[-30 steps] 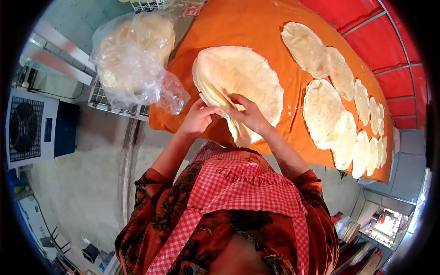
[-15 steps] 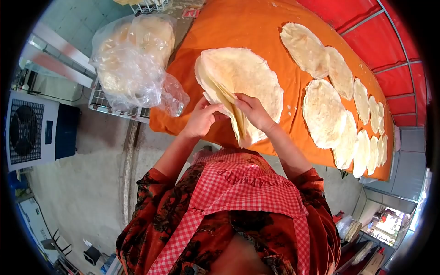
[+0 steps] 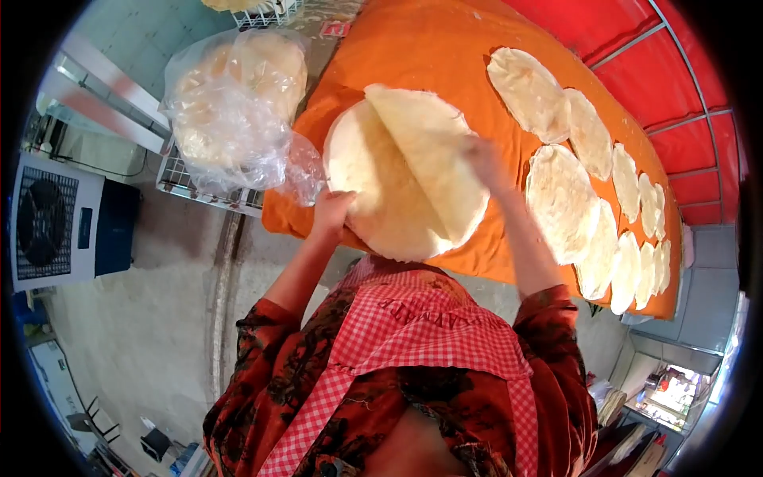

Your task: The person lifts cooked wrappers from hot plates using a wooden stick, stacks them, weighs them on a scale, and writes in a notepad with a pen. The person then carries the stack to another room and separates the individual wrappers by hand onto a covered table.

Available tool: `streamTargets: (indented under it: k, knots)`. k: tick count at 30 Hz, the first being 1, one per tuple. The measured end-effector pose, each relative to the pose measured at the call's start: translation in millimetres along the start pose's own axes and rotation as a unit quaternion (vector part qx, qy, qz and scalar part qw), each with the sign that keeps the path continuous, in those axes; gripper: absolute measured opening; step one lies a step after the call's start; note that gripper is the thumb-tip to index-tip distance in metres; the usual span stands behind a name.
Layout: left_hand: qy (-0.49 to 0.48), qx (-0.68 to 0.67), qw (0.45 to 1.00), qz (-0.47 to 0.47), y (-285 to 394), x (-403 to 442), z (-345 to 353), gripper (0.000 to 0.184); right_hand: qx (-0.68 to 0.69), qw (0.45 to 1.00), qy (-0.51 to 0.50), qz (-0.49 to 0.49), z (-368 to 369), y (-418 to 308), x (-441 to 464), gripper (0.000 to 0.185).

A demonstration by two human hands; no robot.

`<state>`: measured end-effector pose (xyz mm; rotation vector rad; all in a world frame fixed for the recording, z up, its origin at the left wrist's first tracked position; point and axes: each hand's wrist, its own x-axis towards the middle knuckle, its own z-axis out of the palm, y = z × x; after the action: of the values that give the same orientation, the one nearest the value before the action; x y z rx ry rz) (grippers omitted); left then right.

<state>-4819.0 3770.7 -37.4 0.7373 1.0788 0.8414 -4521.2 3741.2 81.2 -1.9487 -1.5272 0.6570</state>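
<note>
Round, thin flatbreads (image 3: 358, 159) lie spread on the orange cloth in front of me. Their top layer (image 3: 421, 127) is swung over to the right, with a straight slanting edge across the middle. My left hand (image 3: 334, 211) pinches the lower left rim of the flatbread, the thumb lying on top. At the right side of the upper layer is my right hand (image 3: 483, 163), smeared by motion. Its fingers cannot be made out, nor whether they grip the bread.
An orange cloth (image 3: 389, 44) covers the table. Several flatbreads (image 3: 560, 199) lie in rows to the right. A clear plastic bag (image 3: 234, 111) of round breads rests on a white wire rack (image 3: 179, 175) at left. Red panels (image 3: 636, 71) stand behind; a fan unit (image 3: 56, 222) is far left.
The flatbread has gone from partly folded between both hands to opened out wide. My right hand has moved right and slightly up; my left has shifted left to the rim.
</note>
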Motion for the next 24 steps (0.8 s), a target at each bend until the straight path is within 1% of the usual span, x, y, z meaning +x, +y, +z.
streamTargets:
  k: [1,2,4,5,6,7,9,10,11,12,13,15,16,19,20,22,23,24]
  knots:
    - [-0.024,0.003,1.000,0.002,-21.2,14.4,-18.0,0.017,-0.004,0.999,0.021,0.045,-27.9,28.7,16.6,0.026]
    - [-0.018,0.003,1.000,0.002,-19.8,13.5,-20.5,0.017,-0.099,0.993,0.060,-0.004,-66.5,24.5,21.9,0.026]
    - [-0.007,0.001,1.000,-0.002,-16.5,7.2,-17.5,0.017,-0.128,0.989,0.073,0.009,-123.2,-7.3,31.4,0.025]
    - [-0.006,-0.042,0.999,0.011,-15.4,6.2,-13.4,0.021,-0.184,0.979,0.072,-0.043,-139.3,-28.5,38.1,0.025]
    - [-0.006,-0.026,1.000,0.007,-16.8,6.7,-13.7,0.022,-0.238,0.964,0.073,-0.094,-154.3,-51.1,44.1,0.025]
    - [-0.008,-0.008,1.000,0.006,-17.9,9.4,-16.5,0.023,-0.332,0.938,0.028,-0.093,-162.7,-83.6,49.8,0.026]
    - [-0.010,0.020,1.000,0.019,-18.7,14.5,-17.9,0.026,-0.389,0.904,0.029,-0.173,-165.0,-101.2,81.9,0.026]
    - [0.007,0.009,1.000,0.018,-12.5,11.0,-14.9,0.023,-0.390,0.903,0.001,-0.179,-163.5,-117.3,98.3,0.026]
    - [-0.001,0.040,0.999,-0.024,-16.5,15.2,-20.9,0.021,-0.390,0.902,-0.026,-0.184,-163.5,-135.9,115.5,0.026]
    - [-0.008,0.071,0.995,-0.067,-22.3,20.4,-27.5,0.020,-0.365,0.917,-0.060,-0.149,-164.6,-151.3,135.7,0.027]
    - [-0.001,0.047,0.998,-0.046,-23.8,19.9,-26.3,0.019,-0.337,0.930,-0.095,-0.113,-168.6,-162.3,154.8,0.028]
    - [0.014,0.000,1.000,-0.007,-25.6,15.8,-23.5,0.017,-0.249,0.960,-0.087,-0.093,-182.9,-170.4,186.6,0.026]
    - [0.016,0.002,1.000,-0.002,-24.8,14.4,-24.1,0.017,-0.205,0.972,-0.083,-0.084,-190.6,-175.1,203.2,0.025]
    - [0.027,-0.008,1.000,0.004,-15.2,4.4,-17.9,0.017,-0.043,0.998,-0.036,-0.041,-225.4,-161.0,256.7,0.020]
    - [0.013,-0.003,1.000,0.010,-17.1,4.7,-19.1,0.017,0.025,0.999,-0.008,-0.026,-230.6,-157.6,258.1,0.018]
    - [-0.015,0.007,1.000,0.022,-22.3,6.9,-23.3,0.016,0.164,0.985,0.045,0.001,-238.0,-152.2,260.1,0.017]
    - [0.021,0.014,1.000,0.018,-14.2,1.1,-16.2,0.015,0.188,0.980,0.061,0.002,-244.8,-137.8,273.6,0.019]
    - [0.013,0.010,1.000,0.014,-16.4,4.7,-16.7,0.014,0.212,0.974,0.077,0.003,-251.6,-115.3,296.0,0.021]
